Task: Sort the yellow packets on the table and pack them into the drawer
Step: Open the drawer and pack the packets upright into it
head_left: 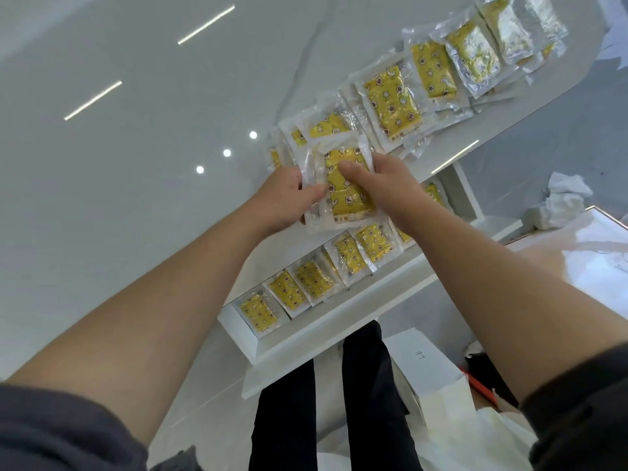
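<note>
Head view: a packet stack (pixel 343 188) was gripped by both the left hand (pixel 289 198) and right hand (pixel 390 185) above the desk (pixel 136 164) edge. Loose packets (pixel 394 103) remained; placement beside the row (pixel 316 280) in the drawer (pixel 339 331) was judged next.
</note>
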`<state>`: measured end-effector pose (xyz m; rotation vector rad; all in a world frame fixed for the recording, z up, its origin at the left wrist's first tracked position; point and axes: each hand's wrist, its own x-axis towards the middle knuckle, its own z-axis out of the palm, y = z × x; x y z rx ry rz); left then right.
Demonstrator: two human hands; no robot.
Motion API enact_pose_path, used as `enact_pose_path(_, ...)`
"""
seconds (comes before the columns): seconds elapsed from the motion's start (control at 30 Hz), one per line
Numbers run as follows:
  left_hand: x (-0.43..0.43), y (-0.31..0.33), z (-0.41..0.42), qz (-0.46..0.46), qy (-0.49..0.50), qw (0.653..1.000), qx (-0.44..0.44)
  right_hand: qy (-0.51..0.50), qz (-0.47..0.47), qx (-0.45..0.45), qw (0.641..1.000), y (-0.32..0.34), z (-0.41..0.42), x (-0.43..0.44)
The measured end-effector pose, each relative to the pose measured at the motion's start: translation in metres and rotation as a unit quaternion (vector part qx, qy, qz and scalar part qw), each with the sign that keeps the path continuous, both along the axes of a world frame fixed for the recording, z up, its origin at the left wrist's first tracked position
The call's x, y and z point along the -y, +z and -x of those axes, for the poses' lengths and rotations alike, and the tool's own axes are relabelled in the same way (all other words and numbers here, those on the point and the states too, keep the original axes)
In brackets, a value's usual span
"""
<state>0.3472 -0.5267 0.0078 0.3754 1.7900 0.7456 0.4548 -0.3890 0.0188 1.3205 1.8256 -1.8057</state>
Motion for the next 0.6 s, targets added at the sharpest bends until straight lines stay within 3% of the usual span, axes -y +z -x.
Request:
enact_pose_path(0.1, -0.008, -0.004, -0.004, 0.033, -0.007, 0.999, -0.007, -0.021, -0.012, 0.008, 1.000, -0.004, -0.011, -0.007)
enact_pose_path(0.2, -0.011, -0.012, 0.006, 0.073, 0.107, 0.986, -0.109, -0.033, -0.028, 0.019, 0.999, -0.008, -0.017, -0.017)
enact_pose_path(0.27, -0.015, -0.016, 0.016, 0.093, 0.186, 0.969, -0.133, -0.040, -0.025, 0.013, 0.999, -0.008, -0.018, -0.021)
enact_pose_path(0.47, -0.036, -0.024, 0.027, 0.106, 0.283, 0.953, -0.022, -0.044, -0.030, 0.011, 0.999, -0.013, -0.012, -0.026)
enact_pose_path(0.6, -0.043, -0.032, 0.026, 0.091, 0.316, 0.944, 0.000, -0.040, -0.027, 0.012, 0.999, -0.017, -0.010, -0.029)
